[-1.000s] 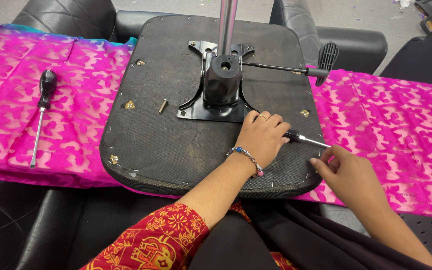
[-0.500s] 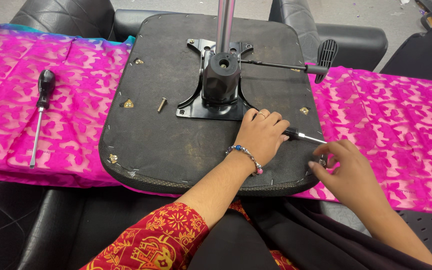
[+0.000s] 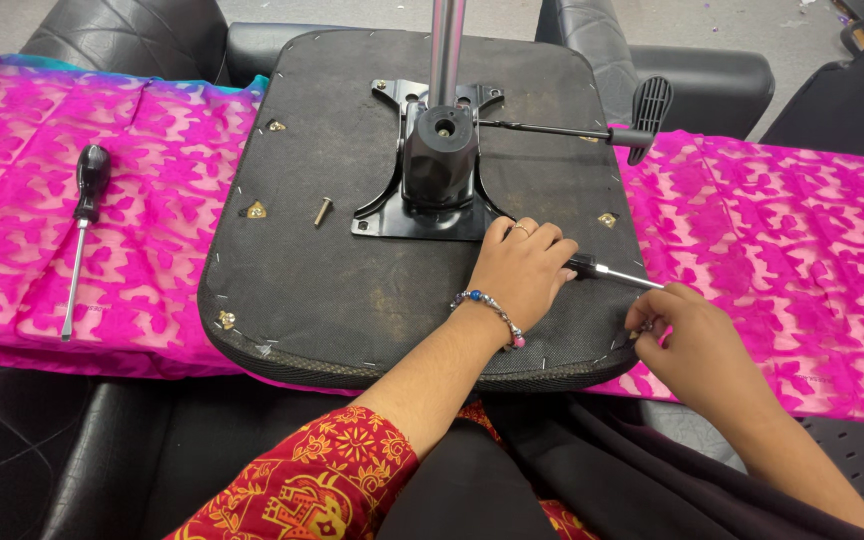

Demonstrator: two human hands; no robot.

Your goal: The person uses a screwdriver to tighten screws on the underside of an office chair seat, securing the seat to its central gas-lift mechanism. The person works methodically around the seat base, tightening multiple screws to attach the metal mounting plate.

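Screwdriver point(image 3: 607, 272) on seat base point(image 3: 352, 300), handle under left hand point(image 3: 519, 270), tip at right hand point(image 3: 697, 345) fingers point(image 3: 642, 318)

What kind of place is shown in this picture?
Probably a workshop or a room where furniture is put together or repaired. An upturned chair seat lies on a pink cloth, a screwdriver rests beside it, and black armchairs stand around.

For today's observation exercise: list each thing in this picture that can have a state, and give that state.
Seat base: upside down on the pink cloth.
Loose bolt: lying free on the base.
Screwdriver: lying unused on the cloth.
Left hand: gripping a tool handle.
Right hand: fingers at the tool shaft's end.
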